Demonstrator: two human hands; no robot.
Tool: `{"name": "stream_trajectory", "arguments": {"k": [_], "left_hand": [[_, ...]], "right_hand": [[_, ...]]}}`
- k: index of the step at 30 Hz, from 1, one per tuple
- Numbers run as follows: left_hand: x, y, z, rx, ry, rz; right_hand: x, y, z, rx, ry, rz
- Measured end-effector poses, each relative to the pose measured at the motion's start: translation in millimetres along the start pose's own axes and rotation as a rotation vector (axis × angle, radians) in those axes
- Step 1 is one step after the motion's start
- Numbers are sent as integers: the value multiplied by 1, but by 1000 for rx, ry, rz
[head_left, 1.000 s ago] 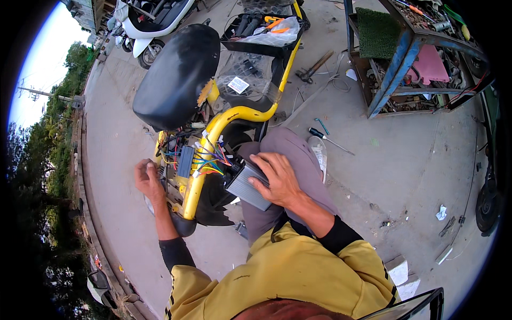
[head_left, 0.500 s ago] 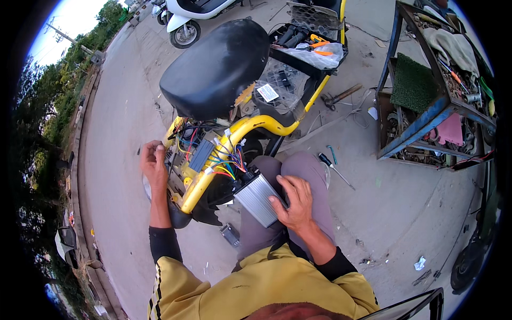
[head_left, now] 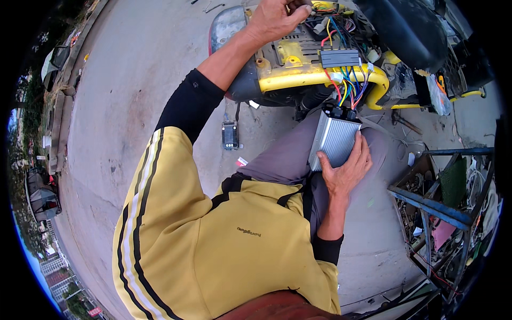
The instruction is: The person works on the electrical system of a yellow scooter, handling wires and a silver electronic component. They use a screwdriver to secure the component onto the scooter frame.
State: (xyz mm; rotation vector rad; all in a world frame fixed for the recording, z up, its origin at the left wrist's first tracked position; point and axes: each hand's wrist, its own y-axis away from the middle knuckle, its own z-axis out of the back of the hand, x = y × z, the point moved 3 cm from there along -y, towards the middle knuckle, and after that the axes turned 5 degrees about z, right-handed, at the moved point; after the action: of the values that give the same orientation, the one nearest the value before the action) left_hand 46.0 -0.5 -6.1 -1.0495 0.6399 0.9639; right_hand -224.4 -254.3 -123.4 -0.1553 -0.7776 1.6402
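A silver finned motor controller (head_left: 337, 140) rests across my thighs. My right hand (head_left: 348, 168) grips its lower end, thumb on one side and fingers on the other. Coloured wires (head_left: 349, 92) run from its top end over the yellow tube frame (head_left: 296, 80) of a scooter. Beside them on the frame lies a dark grey finned block (head_left: 340, 58) with wires at both sides. My left hand (head_left: 277, 20) is raised above the scooter's rear part, thumb and fingertips pinched together near the wiring. Anything between those fingertips is too small to make out.
The black seat (head_left: 408, 34) is tipped up at the upper right. A small dark box (head_left: 230, 135) lies on the ground left of my knees. A hammer (head_left: 408, 124) lies beyond my right knee, near a blue metal stand (head_left: 432, 205) full of parts.
My view has turned, so the scooter now appears at the upper right. My left hand is still by the frame, with fingers pinched. My right hand now wraps the controller's end more closely.
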Motion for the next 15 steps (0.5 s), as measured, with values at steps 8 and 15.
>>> {"name": "stream_trajectory", "arguments": {"k": [8,15], "left_hand": [[-17,3,5,-47,27,-260],[-20,12,10,-11,-54,-226]], "right_hand": [[30,17,-17,56,-168,-241],[30,9,-16,-59,-251,-211]]}}
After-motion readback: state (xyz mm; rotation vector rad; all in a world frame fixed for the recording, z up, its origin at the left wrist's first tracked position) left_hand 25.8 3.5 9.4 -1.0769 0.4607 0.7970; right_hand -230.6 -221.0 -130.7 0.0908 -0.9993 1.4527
